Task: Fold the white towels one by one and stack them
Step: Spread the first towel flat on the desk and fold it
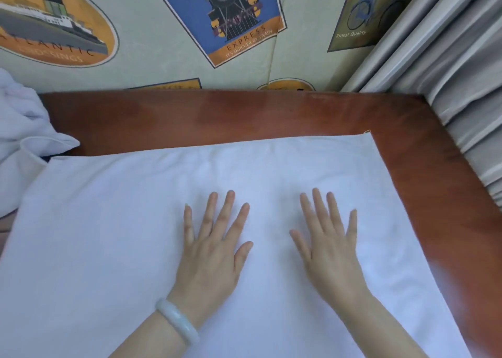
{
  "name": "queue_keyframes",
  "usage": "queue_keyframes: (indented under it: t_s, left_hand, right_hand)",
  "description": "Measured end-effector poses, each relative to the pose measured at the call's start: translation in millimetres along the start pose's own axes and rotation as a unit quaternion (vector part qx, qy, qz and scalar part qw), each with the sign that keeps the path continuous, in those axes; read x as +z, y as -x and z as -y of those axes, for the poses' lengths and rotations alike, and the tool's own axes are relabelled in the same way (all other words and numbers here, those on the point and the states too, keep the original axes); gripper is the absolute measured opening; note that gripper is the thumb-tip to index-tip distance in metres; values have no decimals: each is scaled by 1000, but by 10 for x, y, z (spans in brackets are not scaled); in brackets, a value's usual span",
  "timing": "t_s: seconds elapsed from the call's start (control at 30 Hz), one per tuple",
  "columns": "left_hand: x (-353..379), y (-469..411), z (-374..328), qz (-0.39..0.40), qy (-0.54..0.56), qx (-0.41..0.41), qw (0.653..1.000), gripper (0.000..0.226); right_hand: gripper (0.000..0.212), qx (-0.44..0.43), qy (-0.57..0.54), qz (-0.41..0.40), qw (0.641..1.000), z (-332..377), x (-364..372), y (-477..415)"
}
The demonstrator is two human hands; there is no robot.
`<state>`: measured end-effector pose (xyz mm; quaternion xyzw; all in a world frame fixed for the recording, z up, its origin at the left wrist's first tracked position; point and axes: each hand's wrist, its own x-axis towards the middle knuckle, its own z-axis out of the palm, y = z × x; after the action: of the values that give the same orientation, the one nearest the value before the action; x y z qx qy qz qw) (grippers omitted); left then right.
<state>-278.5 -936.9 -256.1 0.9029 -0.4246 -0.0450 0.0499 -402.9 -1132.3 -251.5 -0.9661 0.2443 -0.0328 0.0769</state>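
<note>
The flat white cloth towel (108, 235) lay spread on the reddish-brown wooden table (244, 116), directly beneath the left hand (212, 251) and right hand (331, 249), both pressed palm-down with fingers splayed.

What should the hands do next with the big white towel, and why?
Probably move to the far edge of the white towel and fold it toward the person. It lies spread flat on the table, and the left hand and right hand rest open on its middle, gripping nothing, so smoothing looks done.
</note>
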Motion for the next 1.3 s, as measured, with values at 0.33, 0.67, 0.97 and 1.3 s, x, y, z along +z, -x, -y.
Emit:
queue_keyframes:
  t_s: [0.33,0.67,0.97,1.3]
  left_hand:
    - [83,618,147,-19,-4,-69,997,61]
    - [141,1066,-189,-3,-3,11,1000,58]
    - [262,1873,-687,10,11,89,996,58]
    - [240,1962,-837,15,1,43,999,59]
  right_hand:
    - [66,93,-12,36,995,-891,-180,522]
    - [50,201,-112,3,973,-1296,-242,1222]
    - [63,15,-2,14,1000,-573,-92,2181]
    - [65,62,-22,0,998,-660,-141,2802]
